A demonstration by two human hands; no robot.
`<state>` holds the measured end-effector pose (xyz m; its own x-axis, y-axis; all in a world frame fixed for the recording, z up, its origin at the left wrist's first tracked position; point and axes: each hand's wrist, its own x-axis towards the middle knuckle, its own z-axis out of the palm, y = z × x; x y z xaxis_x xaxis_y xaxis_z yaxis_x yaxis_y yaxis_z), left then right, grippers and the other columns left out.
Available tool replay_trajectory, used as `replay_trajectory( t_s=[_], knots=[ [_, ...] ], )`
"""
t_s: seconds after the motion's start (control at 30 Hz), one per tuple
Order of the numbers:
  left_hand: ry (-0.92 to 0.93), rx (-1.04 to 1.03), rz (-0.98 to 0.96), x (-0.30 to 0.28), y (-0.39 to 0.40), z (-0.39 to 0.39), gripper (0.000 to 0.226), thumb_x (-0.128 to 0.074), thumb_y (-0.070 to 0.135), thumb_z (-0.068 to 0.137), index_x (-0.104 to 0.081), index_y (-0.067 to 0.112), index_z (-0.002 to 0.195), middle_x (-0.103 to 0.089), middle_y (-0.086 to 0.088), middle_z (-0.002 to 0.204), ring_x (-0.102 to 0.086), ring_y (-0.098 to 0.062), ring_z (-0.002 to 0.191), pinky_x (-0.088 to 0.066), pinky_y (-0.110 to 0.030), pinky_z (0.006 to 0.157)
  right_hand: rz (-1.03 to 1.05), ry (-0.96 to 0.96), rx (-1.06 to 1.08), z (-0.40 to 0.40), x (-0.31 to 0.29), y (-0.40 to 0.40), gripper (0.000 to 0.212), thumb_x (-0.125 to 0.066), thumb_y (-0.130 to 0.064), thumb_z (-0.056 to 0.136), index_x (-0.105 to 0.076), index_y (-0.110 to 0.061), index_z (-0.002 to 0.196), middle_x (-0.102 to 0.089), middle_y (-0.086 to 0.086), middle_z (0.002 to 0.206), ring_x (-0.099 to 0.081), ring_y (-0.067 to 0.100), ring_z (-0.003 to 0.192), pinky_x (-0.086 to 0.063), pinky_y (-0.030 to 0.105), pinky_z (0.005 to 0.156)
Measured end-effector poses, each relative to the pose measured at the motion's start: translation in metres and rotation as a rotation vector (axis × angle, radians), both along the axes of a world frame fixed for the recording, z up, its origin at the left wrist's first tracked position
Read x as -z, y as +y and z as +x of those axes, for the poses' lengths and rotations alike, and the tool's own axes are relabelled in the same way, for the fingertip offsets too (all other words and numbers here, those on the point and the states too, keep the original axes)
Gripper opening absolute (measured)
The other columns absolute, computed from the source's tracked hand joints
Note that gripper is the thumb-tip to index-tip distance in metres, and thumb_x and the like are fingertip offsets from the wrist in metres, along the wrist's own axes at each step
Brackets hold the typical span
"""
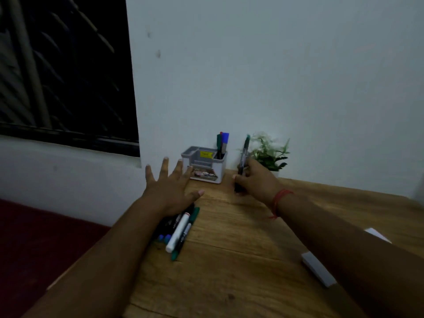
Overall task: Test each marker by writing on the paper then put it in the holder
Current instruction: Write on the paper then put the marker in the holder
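A grey-and-white holder (pixel 205 165) stands at the back of the wooden desk against the wall, with a few markers (pixel 222 142) upright in its right compartment. My right hand (pixel 257 179) grips a dark marker with a green cap (pixel 243 157), held nearly upright just right of the holder. My left hand (pixel 171 187) hovers with fingers spread, just left of and in front of the holder. Below it lies a pile of several markers (pixel 181 230), one white, others green and blue. The paper (pixel 378 235) shows only as a white corner behind my right forearm.
A small potted plant (pixel 268 152) stands right of the holder against the wall. A grey-white block (pixel 317 268) lies at the right, partly under my right arm. The desk's left edge (pixel 75 269) drops to a dark red floor. A dark window fills the upper left.
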<state>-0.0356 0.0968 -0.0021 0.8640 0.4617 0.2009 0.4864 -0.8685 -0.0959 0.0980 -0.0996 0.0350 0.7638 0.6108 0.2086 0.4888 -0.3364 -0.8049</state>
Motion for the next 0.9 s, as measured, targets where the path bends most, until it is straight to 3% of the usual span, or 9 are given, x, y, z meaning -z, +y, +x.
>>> replay_trajectory(
  t_s=[0.1,0.23,0.33,0.47,0.7,0.9],
  knots=[
    [-0.048,-0.022,-0.078,-0.002,0.015,-0.005,0.095,0.004,0.087,0.075,0.018,0.037,0.154,0.030,0.005,0.161,0.036,-0.028,0.144,0.018,-0.068,0.111,-0.015,-0.225,0.078,0.014,-0.018,0.033,0.019,-0.065,-0.021,0.097,-0.060,-0.010,0.112,-0.074,0.008,0.087,-0.071,0.018,0.072,-0.059,0.036,0.070],
    [-0.074,-0.004,-0.176,-0.003,0.023,-0.005,0.093,0.001,0.086,0.076,0.018,0.039,0.154,0.030,0.006,0.161,0.036,-0.027,0.144,0.018,-0.066,0.112,-0.037,-0.506,0.183,0.043,-0.057,0.074,0.020,-0.063,-0.028,0.097,-0.071,-0.009,0.098,-0.073,0.009,0.094,-0.068,0.024,0.085,-0.052,0.031,0.075],
    [-0.068,0.009,-0.214,-0.003,0.026,-0.005,0.090,-0.006,0.086,0.081,0.017,0.039,0.154,0.030,0.006,0.161,0.036,-0.028,0.144,0.018,-0.067,0.112,-0.184,-0.662,0.197,0.060,-0.081,0.104,0.026,-0.060,-0.025,0.099,-0.074,-0.004,0.102,-0.072,0.013,0.099,-0.065,0.028,0.091,-0.052,0.033,0.079],
    [-0.043,0.024,-0.207,-0.003,0.026,-0.005,0.090,-0.010,0.085,0.084,0.016,0.037,0.155,0.029,0.005,0.162,0.036,-0.030,0.144,0.018,-0.068,0.111,-0.396,-0.756,0.163,0.078,-0.092,0.144,0.027,-0.059,-0.023,0.098,-0.073,0.001,0.102,-0.072,0.019,0.104,-0.066,0.035,0.099,-0.056,0.042,0.087],
    [-0.021,0.035,-0.233,-0.003,0.026,-0.004,0.091,-0.013,0.085,0.083,0.016,0.037,0.155,0.027,0.004,0.162,0.035,-0.030,0.144,0.017,-0.068,0.111,-0.672,-0.825,0.089,0.078,-0.085,0.189,0.018,-0.057,-0.006,0.095,-0.069,-0.003,0.109,-0.069,0.017,0.108,-0.067,0.033,0.098,-0.054,0.036,0.080],
    [-0.010,0.035,-0.218,-0.003,0.027,-0.005,0.090,-0.017,0.084,0.085,0.017,0.037,0.155,0.027,0.002,0.163,0.034,-0.031,0.145,0.015,-0.069,0.112,-0.588,-0.800,0.077,0.072,-0.083,0.201,0.038,-0.048,0.007,0.092,-0.047,0.001,0.129,-0.057,0.022,0.116,-0.053,0.030,0.089,-0.044,0.035,0.074]
  ],
)
